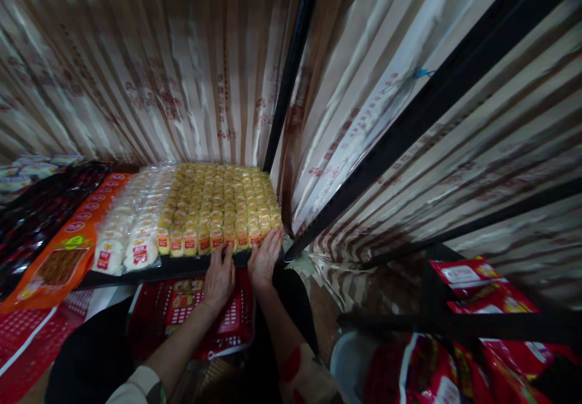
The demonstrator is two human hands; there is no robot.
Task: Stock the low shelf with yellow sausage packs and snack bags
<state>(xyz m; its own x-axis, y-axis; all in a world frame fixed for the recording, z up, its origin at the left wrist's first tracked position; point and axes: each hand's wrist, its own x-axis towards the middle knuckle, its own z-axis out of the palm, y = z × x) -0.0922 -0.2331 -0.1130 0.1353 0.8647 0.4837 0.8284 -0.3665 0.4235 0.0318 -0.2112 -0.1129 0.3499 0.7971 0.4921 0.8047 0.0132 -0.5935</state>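
Note:
Rows of small yellow wrapped cakes [218, 204] with red labels stand packed close together on a black shelf [182, 265]. My left hand [219, 276] reaches to the front edge of these rows, its fingers stretched out and touching the lower front of a packet. Beside it, my right hand [265, 261] lies with extended fingers against the front right corner of the rows. Neither hand has anything lifted in it. Some fingertips are hard to make out in the dim light.
White round wrapped cakes [143, 247] and an orange snack bag [63, 258] lie to the left, beyond them dark shiny packets [40, 222]. Below the shelf is a red basket [231, 325]. Black metal posts [359, 191] and red packets [473, 276] are on the right.

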